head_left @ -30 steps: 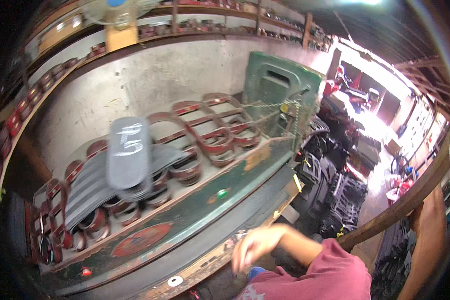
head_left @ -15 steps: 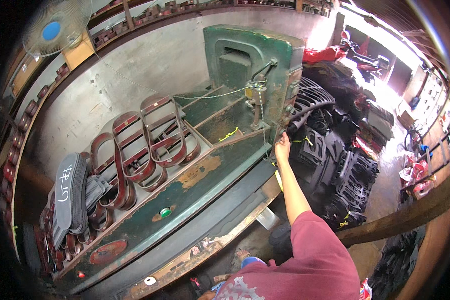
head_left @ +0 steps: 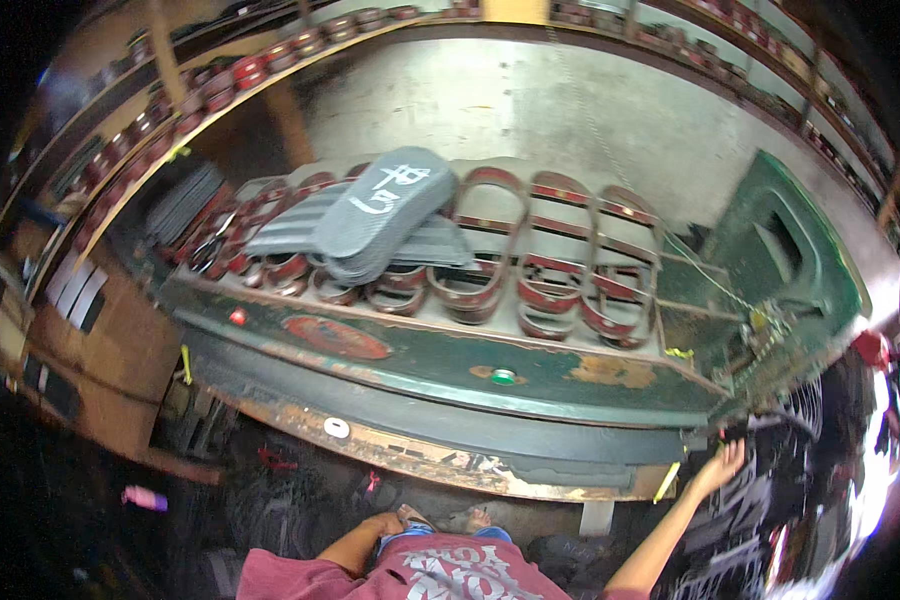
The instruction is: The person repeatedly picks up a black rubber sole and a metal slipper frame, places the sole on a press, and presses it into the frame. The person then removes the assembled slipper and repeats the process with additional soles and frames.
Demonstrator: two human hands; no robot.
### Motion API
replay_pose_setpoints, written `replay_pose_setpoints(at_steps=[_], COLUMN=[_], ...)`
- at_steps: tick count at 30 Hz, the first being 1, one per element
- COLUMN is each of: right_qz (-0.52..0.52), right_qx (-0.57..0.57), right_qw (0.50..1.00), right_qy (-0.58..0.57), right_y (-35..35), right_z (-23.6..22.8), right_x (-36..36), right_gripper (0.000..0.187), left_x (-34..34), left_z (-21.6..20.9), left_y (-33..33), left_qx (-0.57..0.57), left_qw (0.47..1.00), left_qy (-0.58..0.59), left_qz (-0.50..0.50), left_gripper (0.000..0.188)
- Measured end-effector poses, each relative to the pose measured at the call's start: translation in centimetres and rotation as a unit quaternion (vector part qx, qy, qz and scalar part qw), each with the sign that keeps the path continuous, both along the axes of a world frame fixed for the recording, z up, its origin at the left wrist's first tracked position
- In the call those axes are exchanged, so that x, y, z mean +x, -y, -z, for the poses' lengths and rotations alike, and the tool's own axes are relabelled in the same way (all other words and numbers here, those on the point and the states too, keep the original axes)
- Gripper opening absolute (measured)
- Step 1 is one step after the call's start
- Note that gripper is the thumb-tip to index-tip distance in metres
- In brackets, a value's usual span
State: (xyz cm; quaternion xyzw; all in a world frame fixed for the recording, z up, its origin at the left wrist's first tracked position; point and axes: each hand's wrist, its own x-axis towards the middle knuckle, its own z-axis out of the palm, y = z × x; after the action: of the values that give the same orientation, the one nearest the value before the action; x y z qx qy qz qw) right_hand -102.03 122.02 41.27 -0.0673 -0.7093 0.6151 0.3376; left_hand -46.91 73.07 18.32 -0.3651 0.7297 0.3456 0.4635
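Apparently right hand point(head_left: 722, 466) has fingers narrow, grip unclear, beside green machine point(head_left: 435, 362)'s right front corner; left hand point(head_left: 380, 524) fingers unreadable; grey soles point(head_left: 388, 212) stacked on dies point(head_left: 550, 298) nearer left edge, likely saving space.

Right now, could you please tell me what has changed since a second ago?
The right hand moved rightward, from near the bench edge to beside its right end; whether it grips anything is unclear. The view turned left. The grey slabs stay on the red frames.
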Motion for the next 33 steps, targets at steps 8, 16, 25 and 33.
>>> replay_pose_setpoints(at_steps=[8, 16, 25, 33], right_qz=[-0.227, -0.740, -0.700, -0.678], right_qx=[0.010, 0.209, 0.278, 0.298], right_qw=[0.973, 0.640, 0.658, 0.669], right_qy=[0.045, 0.012, 0.016, 0.061], right_y=[14.8, 25.4, 30.8, 30.3], right_z=[-2.9, -8.4, -12.1, -12.4], right_x=[19.9, 31.0, 33.0, 35.2], right_gripper=[0.028, 0.019, 0.018, 0.033], left_x=[-0.9, -6.0, -21.2, -23.0], left_z=[-22.5, -53.9, -58.2, -57.7], left_y=[3.0, 10.8, 16.5, 16.8], left_qx=[0.076, -0.110, -0.215, -0.113], left_qw=[0.969, 0.722, 0.691, 0.689], left_qy=[-0.234, -0.647, -0.601, -0.602], left_qz=[0.024, -0.219, -0.340, -0.387], left_gripper=[0.054, 0.044, 0.093, 0.132])
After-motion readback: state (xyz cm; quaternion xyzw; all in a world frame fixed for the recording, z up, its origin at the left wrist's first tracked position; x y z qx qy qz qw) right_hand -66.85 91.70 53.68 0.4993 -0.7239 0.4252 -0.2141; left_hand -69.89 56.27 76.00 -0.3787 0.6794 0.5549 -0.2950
